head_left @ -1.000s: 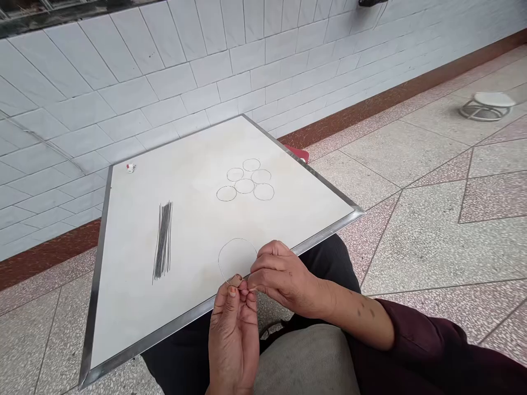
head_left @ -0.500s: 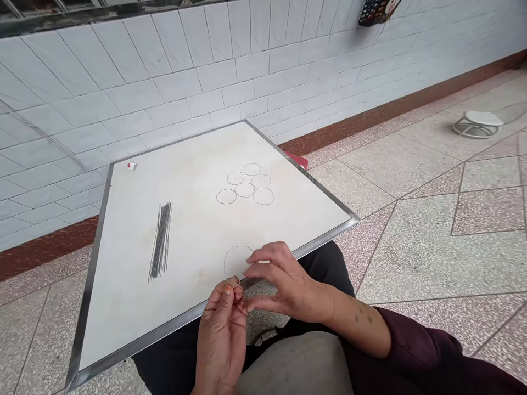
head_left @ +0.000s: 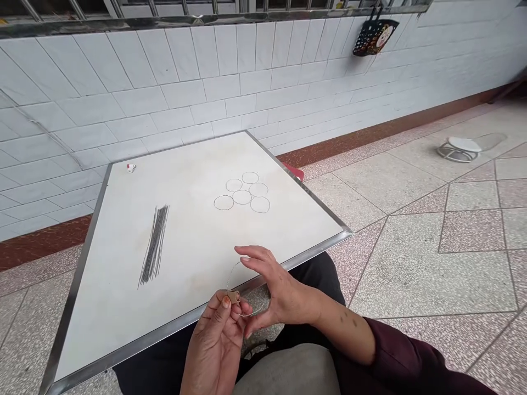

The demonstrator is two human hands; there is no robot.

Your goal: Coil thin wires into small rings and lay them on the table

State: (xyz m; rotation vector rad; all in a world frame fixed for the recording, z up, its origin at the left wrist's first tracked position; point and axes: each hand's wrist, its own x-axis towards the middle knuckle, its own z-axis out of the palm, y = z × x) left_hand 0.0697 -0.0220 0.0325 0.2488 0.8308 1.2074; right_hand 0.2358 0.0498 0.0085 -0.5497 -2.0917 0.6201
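Note:
A thin wire ring stands up at the table's front edge. My left hand pinches it at the bottom left, with a small tan piece at the fingertips. My right hand curves around the ring's right side, its thumb and fingers spread apart; whether they touch the wire is hard to see. Several wire rings lie grouped on the white table. To the left lies a bundle of straight dark wires.
At the table's far left corner sits a small white and red object. A tiled wall runs behind the table, with a dark patterned bag hanging on it. A white stool stands on the floor at right.
The view has tilted up a little, showing more of the window and bag. The ring has turned slightly, and my right hand's fingers have spread wider around it.

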